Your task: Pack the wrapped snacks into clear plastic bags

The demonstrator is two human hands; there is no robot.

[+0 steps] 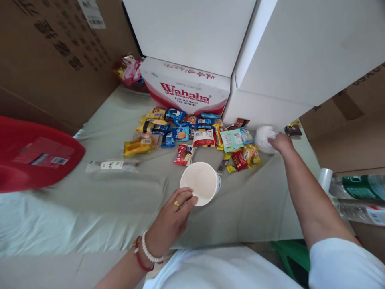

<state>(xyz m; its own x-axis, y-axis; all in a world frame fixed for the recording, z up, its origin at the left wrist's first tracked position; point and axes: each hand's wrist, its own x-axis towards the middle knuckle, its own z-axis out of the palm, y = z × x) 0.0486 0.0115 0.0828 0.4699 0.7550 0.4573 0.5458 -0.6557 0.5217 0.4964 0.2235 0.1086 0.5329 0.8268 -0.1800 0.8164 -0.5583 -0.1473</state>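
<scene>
My left hand [177, 208] pinches the near rim of a white paper tub [200, 182], its thumb and fingers closed over the edge. The tub has blue print on its outer side, and its inside looks bare. At the right, my right hand [281, 142] is closed on the side of a white crumpled bundle [264, 138]; whether it is plastic or tissue I cannot tell. Beyond the tub lie several wrapped snacks, among them a red and white packet [184, 155], a mint-green packet [232, 139] and a yellow packet [137, 147].
A Wahaha water carton [186, 86] stands behind the snacks against white boxes [192, 32]. A clear long packet [112, 165] lies on the cloth-covered table [150, 192]. A red plastic object [39, 156] is at the left; plastic bottles [357, 187] are at the right.
</scene>
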